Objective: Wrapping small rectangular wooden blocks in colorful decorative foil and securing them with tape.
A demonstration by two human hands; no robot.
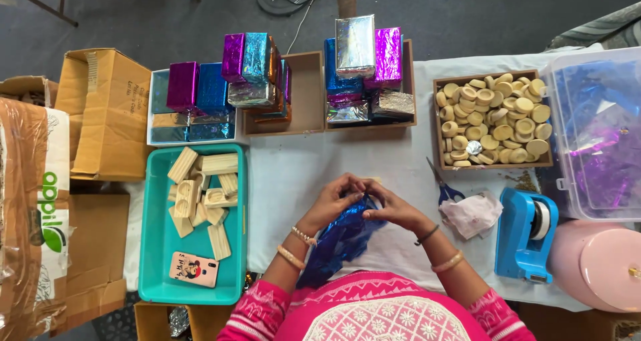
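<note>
Even, bright overhead light; soft short shadows on the white table (287,174). Foil-wrapped boxes (364,67) throw specular glare. Focus sharp at centre, mild wide-angle bending at edges. Dark floor (167,14) underexposed, slight grain.

blue foil sheet (340,237): glossy, crinkled | blocks (200,197): pale bare wood | tray (157,247): smooth teal plastic

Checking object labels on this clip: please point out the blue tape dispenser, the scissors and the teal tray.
blue tape dispenser (523,237): head view, on the middle of its blue body.
scissors (446,191): head view, on the blue handles.
teal tray (155,257): head view, on a bare part of its floor.
</note>
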